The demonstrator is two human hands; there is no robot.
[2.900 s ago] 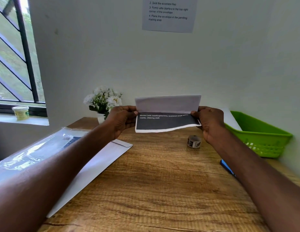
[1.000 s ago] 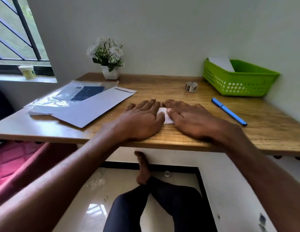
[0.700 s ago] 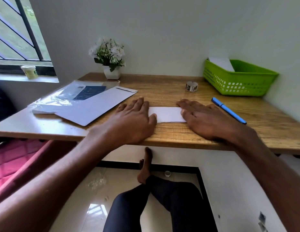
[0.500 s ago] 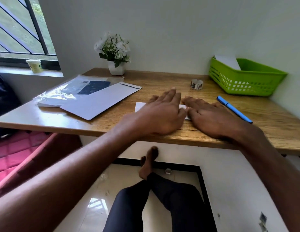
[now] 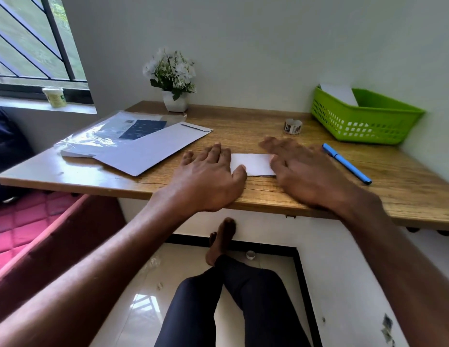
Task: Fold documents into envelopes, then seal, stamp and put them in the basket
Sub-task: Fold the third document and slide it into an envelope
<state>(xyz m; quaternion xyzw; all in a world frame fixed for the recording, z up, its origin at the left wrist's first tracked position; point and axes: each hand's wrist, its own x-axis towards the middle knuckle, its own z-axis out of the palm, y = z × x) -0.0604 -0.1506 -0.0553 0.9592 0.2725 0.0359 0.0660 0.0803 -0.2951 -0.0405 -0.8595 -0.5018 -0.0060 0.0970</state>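
The folded document (image 5: 253,164) lies flat on the wooden desk (image 5: 243,131), close to its near edge. The left hand (image 5: 208,176) rests palm down over the document's left end, its fingers (image 5: 213,152) spread flat and gripping nothing, the thumb touching the paper's lower left corner. The right hand (image 5: 303,174) lies palm down over the document's right end, fingers likewise extended and flat; its outline is slightly blurred. A large white envelope (image 5: 148,151) lies left of the document, flap end toward the wall, partly overlapping a clear plastic packet (image 5: 110,131). A roll of stamps (image 5: 293,126) stands beyond the document, to its right. A blue pen (image 5: 346,163) lies right of the document, near the right hand. The green basket (image 5: 361,123) sits beyond the pen in the far right corner, with a white sheet (image 5: 340,93) leaning inside it. A potted white flower (image 5: 172,78) stands beyond the document against the wall.
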